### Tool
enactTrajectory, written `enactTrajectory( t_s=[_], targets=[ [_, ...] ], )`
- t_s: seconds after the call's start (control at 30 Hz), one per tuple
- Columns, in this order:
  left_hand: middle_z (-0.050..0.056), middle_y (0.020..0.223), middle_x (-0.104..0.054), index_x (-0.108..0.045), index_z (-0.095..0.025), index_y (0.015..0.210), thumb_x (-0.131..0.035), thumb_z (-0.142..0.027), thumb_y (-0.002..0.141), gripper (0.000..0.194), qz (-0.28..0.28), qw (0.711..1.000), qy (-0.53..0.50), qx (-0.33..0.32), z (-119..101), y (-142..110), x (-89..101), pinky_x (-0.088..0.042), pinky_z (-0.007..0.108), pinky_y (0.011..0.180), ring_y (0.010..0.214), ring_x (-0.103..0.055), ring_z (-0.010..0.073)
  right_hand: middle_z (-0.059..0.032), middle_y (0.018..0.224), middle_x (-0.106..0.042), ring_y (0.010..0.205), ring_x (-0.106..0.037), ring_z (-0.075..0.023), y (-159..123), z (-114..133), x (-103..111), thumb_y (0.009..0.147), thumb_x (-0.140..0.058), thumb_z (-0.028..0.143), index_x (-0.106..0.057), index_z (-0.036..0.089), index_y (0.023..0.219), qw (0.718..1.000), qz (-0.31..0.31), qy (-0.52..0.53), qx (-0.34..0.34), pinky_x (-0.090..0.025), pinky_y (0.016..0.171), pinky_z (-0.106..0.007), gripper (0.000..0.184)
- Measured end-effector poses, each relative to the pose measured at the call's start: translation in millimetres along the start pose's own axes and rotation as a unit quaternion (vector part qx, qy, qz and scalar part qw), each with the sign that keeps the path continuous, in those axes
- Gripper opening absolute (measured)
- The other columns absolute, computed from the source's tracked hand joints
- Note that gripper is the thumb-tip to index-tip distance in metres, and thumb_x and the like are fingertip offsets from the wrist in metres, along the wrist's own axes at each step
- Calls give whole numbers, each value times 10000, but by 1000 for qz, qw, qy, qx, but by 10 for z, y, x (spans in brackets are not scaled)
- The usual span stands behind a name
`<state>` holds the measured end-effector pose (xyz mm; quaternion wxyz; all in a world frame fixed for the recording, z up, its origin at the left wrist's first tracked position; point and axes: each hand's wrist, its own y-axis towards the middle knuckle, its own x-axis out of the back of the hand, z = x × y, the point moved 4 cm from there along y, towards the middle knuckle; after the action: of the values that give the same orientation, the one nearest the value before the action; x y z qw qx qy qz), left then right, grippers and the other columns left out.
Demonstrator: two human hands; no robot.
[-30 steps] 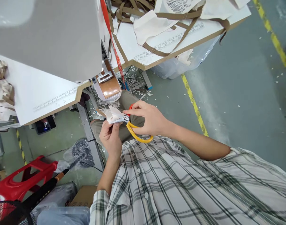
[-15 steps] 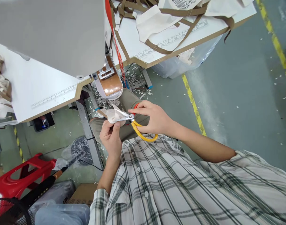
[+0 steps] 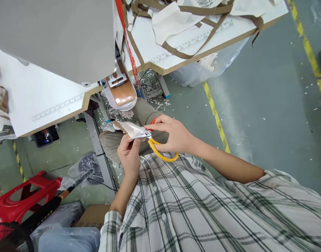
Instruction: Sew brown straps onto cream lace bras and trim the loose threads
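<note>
My left hand (image 3: 130, 154) pinches a small cream fabric piece (image 3: 132, 128) with a brown strip along its far end. Fingers of my right hand (image 3: 173, 134) are in the handles of a pair of scissors (image 3: 162, 154), one handle yellow and the other orange-red. The metal blades lie against the fabric, just above my left fingertips. Part of the blades is hidden by the cloth, so I cannot tell whether they pass through it. Both hands are close together over my lap.
Ahead stands a grey machine head (image 3: 57, 38) with a brown-topped arm (image 3: 122, 92). Cream pieces and brown straps (image 3: 178, 54) lie on the white table (image 3: 55, 92). A clear plastic bin (image 3: 210, 70) is under its right part. A red stool (image 3: 24, 196) stands lower left.
The scissor blades have come closer together on the fabric. My left hand has shifted slightly right, towards the scissors, and the fabric has turned, its brown strip showing more.
</note>
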<state>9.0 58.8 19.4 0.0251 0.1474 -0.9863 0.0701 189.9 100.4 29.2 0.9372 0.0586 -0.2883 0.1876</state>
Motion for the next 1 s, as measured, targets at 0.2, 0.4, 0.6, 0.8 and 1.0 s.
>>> enactTrajectory(
  t_s=[0.2, 0.4, 0.6, 0.8, 1.0],
  targets=[
    [31, 900, -663, -730, -218, 878, -743, -406, 851, 190, -25, 999, -12, 18, 9, 2, 43, -482, 254, 700, 834, -615, 156, -70, 1087, -641, 976, -657, -233, -37, -43, 24, 711, -770, 358, -729, 276, 1253, 1000, -7, -9, -14, -544, 853, -380, 549],
    [26, 882, -658, -714, -208, 816, -754, -416, 838, 213, -9, 1000, -6, 18, -18, 29, 24, -463, 237, 669, 777, -600, 137, -60, 1082, -638, 959, -649, -217, 2, 75, -16, 713, -765, 343, -725, 285, 1262, 1000, -13, 12, -11, -542, 842, -354, 553],
    [-17, 715, -578, -707, -193, 786, -773, -378, 829, 201, -24, 996, -48, 68, 24, 33, 40, -381, 207, 576, 617, -470, 87, -62, 1050, -645, 848, -622, -189, -31, -99, 70, 745, -756, 358, -735, 269, 1249, 999, -35, 6, -38, -532, 779, -348, 513],
    [-2, 732, -629, -708, -176, 799, -806, -379, 789, 225, -55, 985, -96, 136, -2, 57, 113, -361, 202, 545, 603, -460, 77, -64, 986, -628, 719, -548, -165, -56, -241, 325, 778, -744, 363, -733, 256, 1246, 992, -104, -24, -64, -510, 682, -346, 481],
    [-10, 748, -633, -702, -181, 804, -821, -356, 765, 215, -58, 980, -114, 152, -35, 45, 101, -367, 201, 555, 602, -459, 72, -75, 1058, -644, 939, -638, -228, -72, 47, 154, 780, -734, 392, -710, 275, 1277, 997, -30, -67, 11, -546, 775, -358, 511]
  ],
)
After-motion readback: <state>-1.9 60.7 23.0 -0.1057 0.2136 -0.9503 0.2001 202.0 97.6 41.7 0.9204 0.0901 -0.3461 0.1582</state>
